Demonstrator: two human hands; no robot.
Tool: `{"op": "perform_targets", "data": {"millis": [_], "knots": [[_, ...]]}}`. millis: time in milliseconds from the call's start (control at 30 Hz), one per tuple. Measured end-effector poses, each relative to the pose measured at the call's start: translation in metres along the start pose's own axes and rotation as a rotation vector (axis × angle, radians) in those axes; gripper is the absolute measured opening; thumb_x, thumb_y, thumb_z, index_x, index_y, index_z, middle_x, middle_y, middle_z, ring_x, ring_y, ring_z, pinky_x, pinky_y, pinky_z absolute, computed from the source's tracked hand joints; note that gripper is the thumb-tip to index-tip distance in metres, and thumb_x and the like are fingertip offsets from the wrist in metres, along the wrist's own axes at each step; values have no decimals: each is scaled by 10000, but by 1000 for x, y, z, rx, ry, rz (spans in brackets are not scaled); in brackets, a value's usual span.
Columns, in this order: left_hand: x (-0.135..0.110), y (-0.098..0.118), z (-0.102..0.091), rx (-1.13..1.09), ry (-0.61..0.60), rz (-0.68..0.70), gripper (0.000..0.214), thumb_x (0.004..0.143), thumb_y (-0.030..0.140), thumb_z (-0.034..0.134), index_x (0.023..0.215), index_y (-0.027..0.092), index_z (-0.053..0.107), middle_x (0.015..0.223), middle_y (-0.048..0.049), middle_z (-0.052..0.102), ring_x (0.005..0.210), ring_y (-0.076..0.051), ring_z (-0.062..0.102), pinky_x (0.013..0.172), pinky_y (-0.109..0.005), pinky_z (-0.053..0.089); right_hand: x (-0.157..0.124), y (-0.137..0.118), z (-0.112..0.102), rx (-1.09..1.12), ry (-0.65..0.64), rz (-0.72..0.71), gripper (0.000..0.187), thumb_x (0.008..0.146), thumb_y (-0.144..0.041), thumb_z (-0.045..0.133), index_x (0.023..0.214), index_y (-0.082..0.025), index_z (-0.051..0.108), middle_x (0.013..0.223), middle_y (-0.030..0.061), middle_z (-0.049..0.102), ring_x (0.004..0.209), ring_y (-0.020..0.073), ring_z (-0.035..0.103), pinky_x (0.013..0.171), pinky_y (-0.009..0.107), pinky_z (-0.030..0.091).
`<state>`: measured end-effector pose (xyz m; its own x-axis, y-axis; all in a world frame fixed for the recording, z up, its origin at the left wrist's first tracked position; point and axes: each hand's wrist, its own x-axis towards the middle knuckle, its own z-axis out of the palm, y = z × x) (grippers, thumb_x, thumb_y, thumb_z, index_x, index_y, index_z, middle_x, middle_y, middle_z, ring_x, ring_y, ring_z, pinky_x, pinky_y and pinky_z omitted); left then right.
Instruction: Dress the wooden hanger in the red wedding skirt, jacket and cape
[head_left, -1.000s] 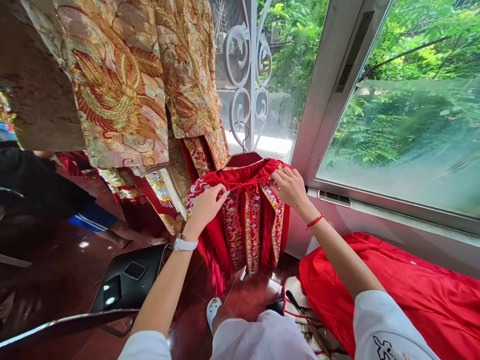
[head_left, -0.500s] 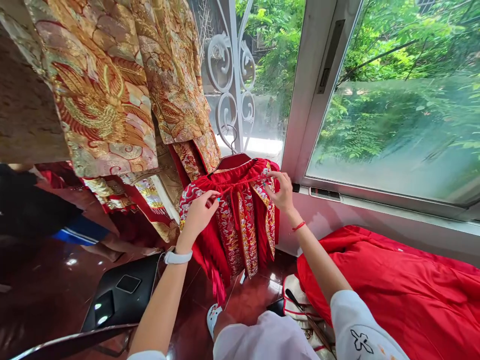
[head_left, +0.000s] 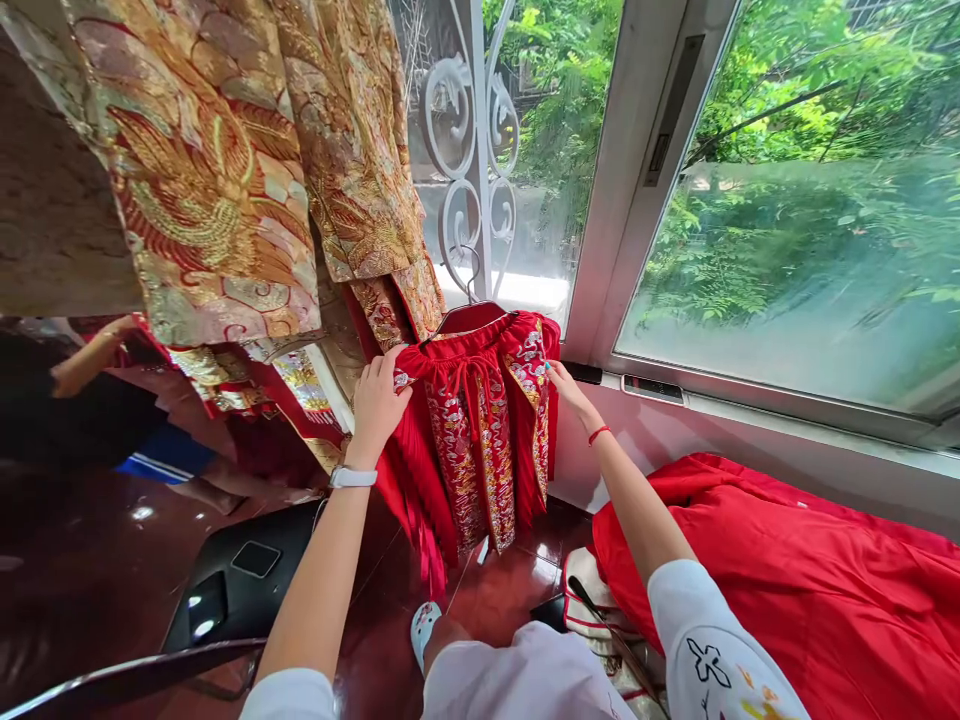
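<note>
Taking the bow as the clock's centre: at nine o'clock, far left, another person in blue shorts [head_left: 169, 450] is partly hidden by gold embroidered garments [head_left: 214, 190] hanging at ten. A black seat [head_left: 251, 600] stands near half past seven. The left hand [head_left: 375, 400], at nine, has its fingers bent together over the near end of the gathered waistband [head_left: 454, 352], thumb below, pinching the cloth. The red garment [head_left: 487, 460] hangs mid-view from a hanger hook [head_left: 475, 268] at twelve, before the window. Its cord is already tied in a bow [head_left: 472, 375], ends dangling towards six; that part looks done, and what remains, if anything, I cannot tell. At three, the right hand [head_left: 568, 388] touches the garment's other side edge, one fingertip showing, the rest behind cloth, so its grip cannot be told. Red cloth [head_left: 735, 560] lies at four.
</note>
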<state>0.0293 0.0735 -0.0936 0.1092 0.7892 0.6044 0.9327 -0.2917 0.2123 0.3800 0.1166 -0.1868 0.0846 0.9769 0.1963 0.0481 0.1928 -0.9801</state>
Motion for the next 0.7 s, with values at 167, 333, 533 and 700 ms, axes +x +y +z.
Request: {"op": "perform_targets", "data": {"millis": [167, 333, 533, 700], "knots": [[7, -12, -4, -24, -62, 44, 601, 821, 115, 558, 1411, 189, 469, 1241, -145, 638, 1167, -336, 594, 1010, -483, 483, -14, -10, -18, -48, 68, -90, 499, 660, -691, 668, 737, -214, 546, 708, -3, 561, 706, 170, 484, 670, 310, 417], [19, -23, -6, -103, -134, 39, 548, 828, 151, 548, 1370, 232, 526, 1236, -103, 685, 1108, -294, 633, 991, -435, 496, 13, -82, -92, -192, 287, -318, 372, 695, -551, 698, 680, -218, 534, 629, -34, 502, 622, 140, 431, 590, 275, 364], [35, -34, -2, -227, -162, 26, 559, 779, 182, 556, 1337, 219, 579, 1220, -99, 702, 1071, -288, 647, 982, -426, 499, 58, -100, -110, -352, -27, -123, 416, 649, -601, 712, 673, -220, 546, 611, -26, 497, 619, 154, 457, 606, 301, 404], [31, -31, -3, -247, -137, 76, 644, 747, 248, 657, 1379, 217, 538, 1326, -108, 624, 1207, -311, 568, 1086, -477, 433, 44, -57, -65, -298, -121, -124, 465, 651, -538, 727, 957, -223, 575, 896, 29, 637, 824, 198, 590, 783, 355, 506]]}}
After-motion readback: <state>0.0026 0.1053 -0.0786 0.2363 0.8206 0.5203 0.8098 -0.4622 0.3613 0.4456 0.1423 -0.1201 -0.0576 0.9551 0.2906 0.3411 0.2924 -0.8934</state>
